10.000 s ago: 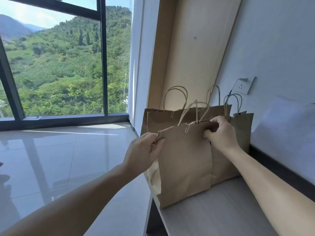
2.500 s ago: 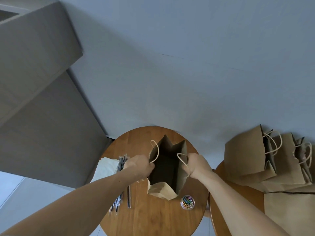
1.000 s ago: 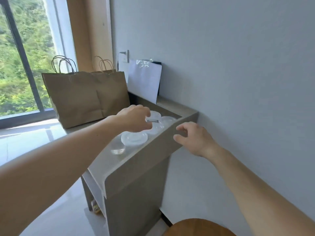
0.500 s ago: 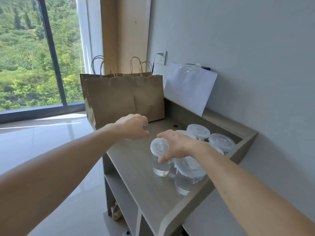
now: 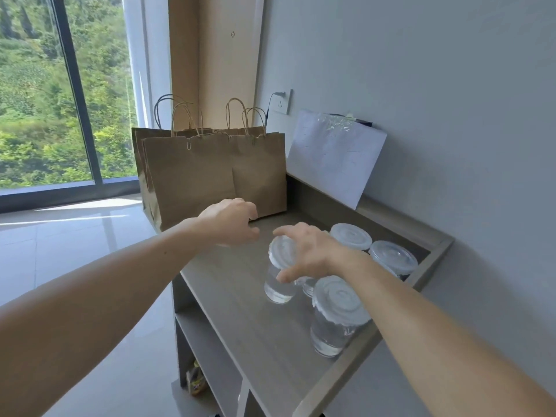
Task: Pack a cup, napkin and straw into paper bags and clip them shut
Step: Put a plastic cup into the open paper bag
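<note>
- Two bare arms reach forward over the grey cabinet top (image 5: 255, 323).
- Right hand (image 5: 310, 255) comes down from above on a clear cup (image 5: 280, 281); its fingers and thumb are curled round the white lid, gripping it at the rim.
- Left hand (image 5: 231, 225) hovers palm down over the cabinet top, just in front of the bags and a little apart from the right hand; its fingers are loosely curled and nothing shows in them.
- The gripped cup stands near the middle of the cabinet top, with clear liquid in its lower part. Whether its base touches the surface or is just off it cannot be told.
- Four more lidded cups sit to the right:
  - a front cup (image 5: 337, 323) near the cabinet's edge, with clear liquid in it
  - two back cups (image 5: 351, 236) side by side toward the wall
  - a hidden cup (image 5: 310, 289), mostly covered by the right wrist.
- Several brown paper bags (image 5: 192, 179) stand upright and closed at the far end, pressed together; a paper clip (image 5: 188, 143) sits on the front one's top edge. Their contents are out of sight.
- A white sheet (image 5: 334, 158) leans against the wall beside the bags.
</note>
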{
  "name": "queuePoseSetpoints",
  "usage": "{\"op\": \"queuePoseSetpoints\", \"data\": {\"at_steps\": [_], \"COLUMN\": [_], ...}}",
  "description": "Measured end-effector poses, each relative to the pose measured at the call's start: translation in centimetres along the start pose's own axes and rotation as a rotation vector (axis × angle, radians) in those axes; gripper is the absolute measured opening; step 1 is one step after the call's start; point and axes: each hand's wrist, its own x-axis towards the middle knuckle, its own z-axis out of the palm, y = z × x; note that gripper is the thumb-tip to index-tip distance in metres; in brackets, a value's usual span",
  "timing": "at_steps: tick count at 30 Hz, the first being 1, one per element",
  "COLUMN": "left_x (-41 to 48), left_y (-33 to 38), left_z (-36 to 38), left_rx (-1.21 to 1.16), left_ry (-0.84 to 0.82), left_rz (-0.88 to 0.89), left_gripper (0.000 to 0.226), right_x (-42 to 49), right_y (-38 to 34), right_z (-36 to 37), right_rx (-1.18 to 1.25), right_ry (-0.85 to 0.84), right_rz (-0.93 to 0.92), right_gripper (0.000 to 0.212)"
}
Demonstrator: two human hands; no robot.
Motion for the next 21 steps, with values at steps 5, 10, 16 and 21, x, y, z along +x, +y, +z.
{"op": "queuePoseSetpoints", "data": {"at_steps": [5, 10, 16, 21], "left_x": [0.8, 1.1, 0.3, -2.6], "left_y": [3.1, 10.3, 22.2, 33.9], "left_z": [-2.4, -3.1, -1.8, 2.3], "left_rx": [-0.015, -0.014, -0.02, -0.069], "left_ry": [0.109, 0.121, 0.088, 0.025], "left_rz": [0.022, 0.172, 0.374, 0.514], "left_gripper": [0.043, 0.046, 0.045, 0.042], "right_x": [-4.4, -11.5, -23.1, -33.1], "right_y": [1.2, 4.7, 11.4, 17.7], "right_z": [-5.5, -9.9, -11.7, -9.0], "right_rx": [0.144, 0.091, 0.089, 0.122], "right_ry": [0.283, 0.44, 0.49, 0.468], "right_rz": [-0.018, 0.075, 0.291, 0.502], "right_gripper": [0.091, 0.09, 0.092, 0.097]}}
